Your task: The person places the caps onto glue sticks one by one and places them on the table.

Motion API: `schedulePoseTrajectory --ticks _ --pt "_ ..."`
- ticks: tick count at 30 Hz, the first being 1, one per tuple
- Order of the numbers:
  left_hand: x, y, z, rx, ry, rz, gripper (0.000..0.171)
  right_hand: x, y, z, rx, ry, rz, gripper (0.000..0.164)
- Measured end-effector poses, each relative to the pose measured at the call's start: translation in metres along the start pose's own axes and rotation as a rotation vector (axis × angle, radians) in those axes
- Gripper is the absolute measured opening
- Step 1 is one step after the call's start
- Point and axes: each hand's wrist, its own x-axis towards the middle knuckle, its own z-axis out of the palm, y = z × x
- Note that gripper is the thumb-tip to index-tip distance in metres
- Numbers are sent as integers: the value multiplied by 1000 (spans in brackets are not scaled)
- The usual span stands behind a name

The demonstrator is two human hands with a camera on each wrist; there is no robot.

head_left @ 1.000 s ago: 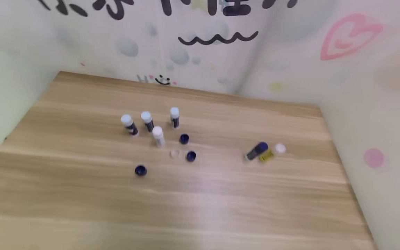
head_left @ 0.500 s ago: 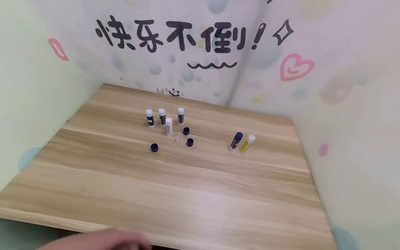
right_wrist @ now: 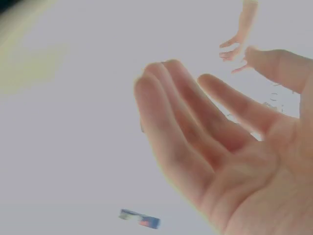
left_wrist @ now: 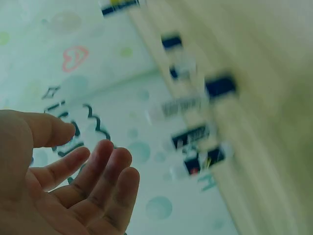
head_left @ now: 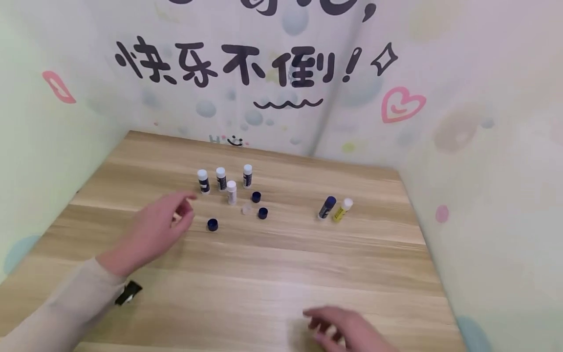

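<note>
My left hand (head_left: 160,225) hovers left of the small tubes, its fingers loosely bent and holding nothing. Nearest to it are a dark-labelled glue stick (head_left: 204,182) with a white top and an upturned dark blue cap (head_left: 213,225). Beside that stick stand two more dark-labelled glue sticks (head_left: 221,180) and a white one (head_left: 231,193). Two other blue caps (head_left: 263,213) and a pale see-through cap (head_left: 247,209) lie close by. At the front edge of the head view, my right hand (head_left: 347,327) is relaxed and bare of objects, as its palm (right_wrist: 244,166) confirms.
Farther right stand a blue-capped glue stick (head_left: 327,208) and a yellow one with a white cap (head_left: 342,210). The wooden tabletop (head_left: 246,274) meets a printed wall (head_left: 184,117) at the back, with side walls left and right.
My left hand has come up from the front edge toward the glue sticks. The right hand has entered at the bottom. The head view has shifted; the sticks and caps stay put.
</note>
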Motion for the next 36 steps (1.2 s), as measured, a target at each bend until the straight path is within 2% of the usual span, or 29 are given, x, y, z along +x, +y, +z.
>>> schedulePoseTrajectory --ticks 2,3,6,10,13,17,22,25,29,36 --pt "17 -13 -2 2 12 -26 40 23 -9 -15 -51 44 -6 32" --pt "24 -20 -2 -6 9 -47 44 38 -13 -22 -92 93 -13 30" --pt "41 -42 6 -55 -48 -111 58 89 -13 -40 -204 202 -23 27" --pt "53 -62 23 -94 -140 -169 74 154 2 -50 -299 227 15 27" --pt "62 -66 32 -124 -170 -181 76 188 15 -48 -373 199 65 32" --pt "78 -61 44 -187 -184 -171 73 207 30 -43 -420 182 116 43" --pt "98 -51 67 -281 -194 -187 70 208 45 -46 -427 192 206 52" --pt "105 -54 74 -311 -193 -184 69 212 48 -47 -471 207 214 52" --pt "111 -72 71 -303 -154 -174 64 232 43 -41 -524 231 184 45" --pt "119 -122 59 -330 -116 -210 44 278 33 -23 -614 252 155 37"
